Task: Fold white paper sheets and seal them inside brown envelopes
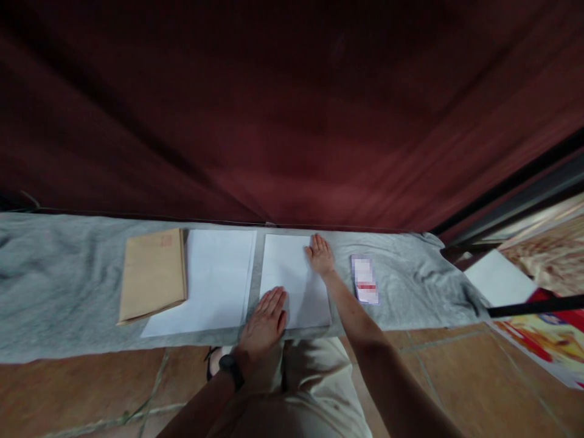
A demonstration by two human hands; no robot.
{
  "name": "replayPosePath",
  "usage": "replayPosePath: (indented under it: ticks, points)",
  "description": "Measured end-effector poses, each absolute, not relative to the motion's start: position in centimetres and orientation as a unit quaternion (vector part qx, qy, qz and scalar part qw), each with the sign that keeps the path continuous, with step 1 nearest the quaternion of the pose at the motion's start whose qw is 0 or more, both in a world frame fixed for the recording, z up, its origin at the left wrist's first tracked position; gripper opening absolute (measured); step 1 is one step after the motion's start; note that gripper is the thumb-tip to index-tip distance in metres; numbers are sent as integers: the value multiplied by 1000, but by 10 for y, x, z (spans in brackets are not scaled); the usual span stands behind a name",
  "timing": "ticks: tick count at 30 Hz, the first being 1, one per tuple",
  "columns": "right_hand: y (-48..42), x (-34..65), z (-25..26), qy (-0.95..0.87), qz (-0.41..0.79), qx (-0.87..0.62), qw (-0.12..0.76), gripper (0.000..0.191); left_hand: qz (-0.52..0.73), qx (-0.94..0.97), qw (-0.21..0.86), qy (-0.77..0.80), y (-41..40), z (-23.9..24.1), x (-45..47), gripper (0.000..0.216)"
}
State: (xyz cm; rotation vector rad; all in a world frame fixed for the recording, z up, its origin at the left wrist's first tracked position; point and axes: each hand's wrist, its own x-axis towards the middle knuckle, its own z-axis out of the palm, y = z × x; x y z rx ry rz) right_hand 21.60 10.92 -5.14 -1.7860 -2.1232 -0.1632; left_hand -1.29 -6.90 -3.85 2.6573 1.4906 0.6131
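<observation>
A sheet of white paper (294,274) lies flat on the grey cloth in front of me. My left hand (265,319), with a dark watch on its wrist, rests palm down across its near left edge, fingers out straight. At the far right corner of the sheet, my right hand (320,254) lies flat with its thumb apart. More white paper (219,274) is to the left, partly covered by brown envelopes (152,274). To the right of my right forearm lies a small white and purple packet (365,280) with a red band, its face blurred.
The grey cloth (410,280) covers a long narrow surface. Dark red fabric (292,121) hangs along its far side. At the right, beyond a dark bar, are a white card (499,278) and a colourful printed box (547,340). Brown floor tiles (91,383) show below.
</observation>
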Motion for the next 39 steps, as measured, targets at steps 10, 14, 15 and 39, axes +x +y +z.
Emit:
replayPosePath:
  ticks: [10,14,15,39]
  points:
    - [32,201,-49,-779,-45,-597,186,58,209,850,35,482,-70,-34,-11,50]
    - [-17,202,-55,-795,-44,-581,171,56,217,847,41,484,-72,-32,-11,49]
    - [-23,203,-56,-792,-47,-583,172,56,218,846,43,485,-72,-32,-12,49]
    - [-30,199,-53,-774,-71,-594,209,52,179,775,28,605,70,-35,34,65]
